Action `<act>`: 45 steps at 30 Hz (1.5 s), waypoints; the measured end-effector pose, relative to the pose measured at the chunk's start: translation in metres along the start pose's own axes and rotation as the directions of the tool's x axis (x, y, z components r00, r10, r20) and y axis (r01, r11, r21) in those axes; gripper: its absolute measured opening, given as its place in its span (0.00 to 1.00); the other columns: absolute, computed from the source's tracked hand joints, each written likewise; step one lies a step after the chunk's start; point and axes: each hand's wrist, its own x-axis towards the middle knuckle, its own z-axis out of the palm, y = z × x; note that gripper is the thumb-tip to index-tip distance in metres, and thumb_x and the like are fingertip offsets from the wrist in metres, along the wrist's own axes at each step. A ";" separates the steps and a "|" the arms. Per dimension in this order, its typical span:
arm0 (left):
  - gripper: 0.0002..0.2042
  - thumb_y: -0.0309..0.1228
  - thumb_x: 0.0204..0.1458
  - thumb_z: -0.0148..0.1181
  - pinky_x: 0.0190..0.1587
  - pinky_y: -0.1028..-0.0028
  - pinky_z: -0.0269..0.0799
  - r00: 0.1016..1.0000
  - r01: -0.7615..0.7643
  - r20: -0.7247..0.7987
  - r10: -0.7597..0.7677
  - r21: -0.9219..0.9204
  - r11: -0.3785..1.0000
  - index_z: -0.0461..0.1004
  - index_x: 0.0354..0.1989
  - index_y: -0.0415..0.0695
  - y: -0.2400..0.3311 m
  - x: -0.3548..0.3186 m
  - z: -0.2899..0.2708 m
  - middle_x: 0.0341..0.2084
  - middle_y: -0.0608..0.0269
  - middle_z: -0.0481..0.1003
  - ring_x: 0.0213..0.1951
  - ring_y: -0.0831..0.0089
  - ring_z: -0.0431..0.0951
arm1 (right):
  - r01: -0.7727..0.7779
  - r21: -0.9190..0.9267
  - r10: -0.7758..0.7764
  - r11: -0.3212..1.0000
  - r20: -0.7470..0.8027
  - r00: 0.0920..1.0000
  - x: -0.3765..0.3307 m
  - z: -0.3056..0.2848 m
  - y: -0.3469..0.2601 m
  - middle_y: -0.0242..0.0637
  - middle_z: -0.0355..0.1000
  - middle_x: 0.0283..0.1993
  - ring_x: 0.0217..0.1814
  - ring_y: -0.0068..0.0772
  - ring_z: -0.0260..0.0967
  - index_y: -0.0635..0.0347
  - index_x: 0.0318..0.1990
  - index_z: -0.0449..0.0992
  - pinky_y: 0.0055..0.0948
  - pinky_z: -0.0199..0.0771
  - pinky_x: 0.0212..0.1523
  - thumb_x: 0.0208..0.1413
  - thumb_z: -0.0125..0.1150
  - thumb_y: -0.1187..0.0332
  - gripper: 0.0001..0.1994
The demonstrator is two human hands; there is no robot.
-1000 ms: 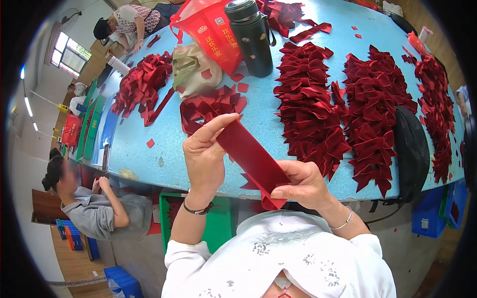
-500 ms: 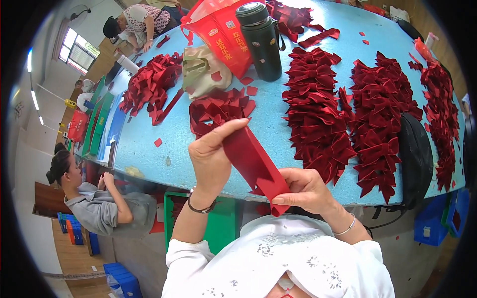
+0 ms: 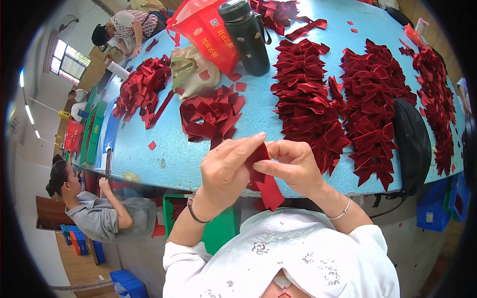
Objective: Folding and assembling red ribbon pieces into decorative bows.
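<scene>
A dark red velvet ribbon is pinched between my two hands over the table's near edge, one end hanging toward my chest. My left hand is closed round its left side, with the forefinger stretched along the top. On the other side, my right hand grips the ribbon between thumb and fingers; part of the fold is hidden behind them. Just beyond my hands lies a loose heap of red ribbon pieces. Finished-looking red bows lie in an overlapping row to the right, and another row of bows is beside it.
A dark green flask stands by a red bag and a cream cloth pouch. More ribbon is heaped at left. A black bag hangs over the right edge; a green crate sits below. A co-worker is at left.
My hands have come together, and the ribbon that was stretched between them is now folded up short in my fingers. The view has shifted slightly.
</scene>
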 end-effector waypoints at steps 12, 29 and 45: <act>0.20 0.15 0.49 0.58 0.41 0.81 0.73 0.691 0.671 0.475 -0.544 -0.702 0.238 0.69 0.53 0.32 0.002 0.011 -0.023 0.37 0.53 0.78 0.37 0.77 0.78 | -0.084 -0.119 0.075 0.989 -0.077 0.994 0.007 -0.003 -0.003 0.30 0.74 0.27 0.28 0.13 0.68 0.67 0.32 0.76 0.12 0.68 0.27 0.51 0.65 0.77 0.04; 0.18 0.20 0.51 0.61 0.40 0.82 0.71 0.776 0.610 0.215 -0.593 -0.493 0.620 0.71 0.52 0.35 -0.020 -0.001 -0.006 0.32 0.61 0.80 0.34 0.84 0.75 | -0.188 -0.041 0.187 0.981 -0.012 0.982 0.003 -0.008 0.014 0.34 0.74 0.35 0.33 0.17 0.69 0.70 0.34 0.77 0.16 0.71 0.32 0.51 0.64 0.79 0.05; 0.15 0.26 0.56 0.58 0.33 0.85 0.66 0.681 0.710 0.390 -0.620 -0.557 0.430 0.71 0.50 0.34 -0.022 -0.003 -0.015 0.30 0.71 0.76 0.31 0.87 0.70 | -0.126 -0.140 0.132 0.982 0.037 0.991 0.008 0.003 0.009 0.34 0.75 0.40 0.40 0.19 0.70 0.68 0.46 0.77 0.18 0.73 0.41 0.56 0.60 0.74 0.12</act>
